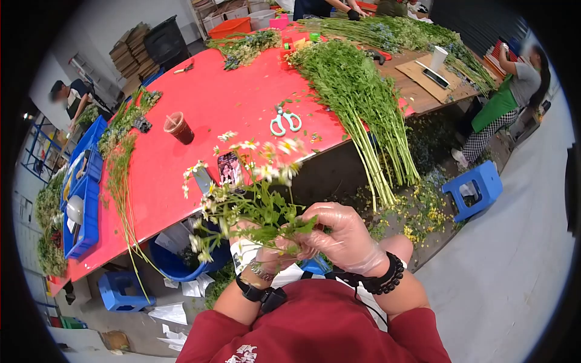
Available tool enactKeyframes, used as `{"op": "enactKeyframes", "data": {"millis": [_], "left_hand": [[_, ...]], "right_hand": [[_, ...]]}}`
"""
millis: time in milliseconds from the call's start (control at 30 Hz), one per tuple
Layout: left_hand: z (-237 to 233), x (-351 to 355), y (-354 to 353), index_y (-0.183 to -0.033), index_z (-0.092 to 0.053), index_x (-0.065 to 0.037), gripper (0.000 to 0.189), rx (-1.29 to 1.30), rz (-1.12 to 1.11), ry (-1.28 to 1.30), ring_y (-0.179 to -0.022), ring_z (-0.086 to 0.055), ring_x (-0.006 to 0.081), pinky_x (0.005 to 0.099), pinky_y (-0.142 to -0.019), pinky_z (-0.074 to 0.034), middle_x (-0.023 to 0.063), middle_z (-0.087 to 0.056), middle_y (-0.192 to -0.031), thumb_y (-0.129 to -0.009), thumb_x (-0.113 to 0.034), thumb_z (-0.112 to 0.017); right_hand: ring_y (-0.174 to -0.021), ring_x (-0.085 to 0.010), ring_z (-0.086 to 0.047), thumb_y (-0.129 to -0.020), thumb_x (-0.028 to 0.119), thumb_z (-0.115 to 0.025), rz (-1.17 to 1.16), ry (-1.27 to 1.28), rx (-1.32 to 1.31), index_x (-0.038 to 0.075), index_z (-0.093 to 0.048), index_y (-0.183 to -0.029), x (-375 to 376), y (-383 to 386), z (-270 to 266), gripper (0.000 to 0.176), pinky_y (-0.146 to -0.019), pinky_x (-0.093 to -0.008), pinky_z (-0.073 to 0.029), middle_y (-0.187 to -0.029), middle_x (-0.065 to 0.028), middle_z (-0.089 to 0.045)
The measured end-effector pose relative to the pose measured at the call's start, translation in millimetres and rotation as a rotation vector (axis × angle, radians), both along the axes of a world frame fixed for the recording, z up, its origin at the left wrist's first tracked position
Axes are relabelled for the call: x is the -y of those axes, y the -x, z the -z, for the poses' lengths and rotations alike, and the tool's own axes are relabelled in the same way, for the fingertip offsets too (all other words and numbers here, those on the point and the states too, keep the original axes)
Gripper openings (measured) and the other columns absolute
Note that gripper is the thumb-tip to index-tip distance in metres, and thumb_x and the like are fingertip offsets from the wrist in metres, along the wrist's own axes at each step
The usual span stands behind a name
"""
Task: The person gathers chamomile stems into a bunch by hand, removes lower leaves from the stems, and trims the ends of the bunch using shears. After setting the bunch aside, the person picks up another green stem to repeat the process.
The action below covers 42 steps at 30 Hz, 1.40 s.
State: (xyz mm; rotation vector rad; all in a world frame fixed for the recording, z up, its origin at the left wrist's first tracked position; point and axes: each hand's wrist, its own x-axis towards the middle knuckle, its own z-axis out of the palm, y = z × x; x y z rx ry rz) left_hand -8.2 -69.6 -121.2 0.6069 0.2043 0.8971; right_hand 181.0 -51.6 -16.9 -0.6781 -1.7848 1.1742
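A bunch of small white daisy-like flowers (pixel 266 202) with green leaves stands in front of my chest. My left hand (pixel 275 257) is closed around its stems, partly hidden by the leaves. My right hand (pixel 348 239), in a clear plastic glove, has thumb and fingers pinched together at the leaves and stems on the bunch's right side. Behind the blossoms a phone (pixel 229 167) with a lit screen rests at the table edge. Farther back lie scissors (pixel 280 115) with pale green handles.
The red-covered table (pixel 242 91) carries an iced drink cup (pixel 179 128) and a large bundle of leafy stems (pixel 357 97). Blue crates (pixel 85 224) line its left side. Blue stools (pixel 475 190) stand on the floor amid plant scraps. Other people are at the table's far sides.
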Motion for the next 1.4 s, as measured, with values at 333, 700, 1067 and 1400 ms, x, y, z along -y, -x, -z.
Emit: {"op": "enactKeyframes", "data": {"millis": [333, 700, 1067, 1400], "left_hand": [[1, 9, 2, -0.119, -0.064, -0.002, 0.04, -0.08, -0.133, 0.146, -0.072, -0.057, 0.0177, 0.0342, -0.072, -0.046, 0.0068, -0.069, -0.095, -0.088, -0.025, -0.074], [-13, -4, -4, -0.083, -0.058, -0.009, 0.041, 0.063, 0.147, -0.171, -0.061, -0.04, 0.0139, 0.0327, -0.063, -0.032, -0.0014, -0.048, -0.065, -0.087, -0.047, -0.075], [8, 4, 6, -0.124, -0.061, -0.003, 0.055, 0.0, 0.115, 0.032, -0.072, -0.049, 0.0126, 0.0306, -0.068, -0.039, 0.0042, -0.06, -0.09, -0.083, -0.034, -0.08], [-5, -4, -7, -0.107, -0.064, 0.001, 0.058, -0.215, 0.103, -0.103, -0.062, -0.046, 0.0142, 0.0322, -0.067, -0.036, 0.0013, -0.056, -0.063, -0.091, -0.055, -0.068]], "right_hand": [[-0.077, -0.0313, -0.068, -0.075, 0.011, -0.077, 0.169, -0.451, 0.384, 0.004, -0.074, -0.095, 2, -4, -5, 0.022, -0.07, -0.0406, -0.056, -0.082, -0.0104, -0.067], [-0.091, -0.0352, -0.068, -0.085, 0.025, -0.079, 0.35, -0.225, 0.477, 0.004, -0.071, -0.111, 3, -17, 11, 0.034, -0.076, -0.0432, -0.056, -0.099, -0.0142, -0.069], [-0.085, -0.0253, -0.066, -0.078, 0.017, -0.075, 0.301, -0.504, 0.523, 0.009, -0.075, -0.1, 7, -7, 10, 0.024, -0.077, -0.0397, -0.052, -0.09, -0.0052, -0.067], [-0.074, -0.0271, -0.064, -0.075, 0.018, -0.077, 0.468, -0.564, 0.806, 0.01, -0.068, -0.077, -3, -32, -7, 0.012, -0.068, -0.0404, -0.051, -0.072, -0.0049, -0.06]]}}
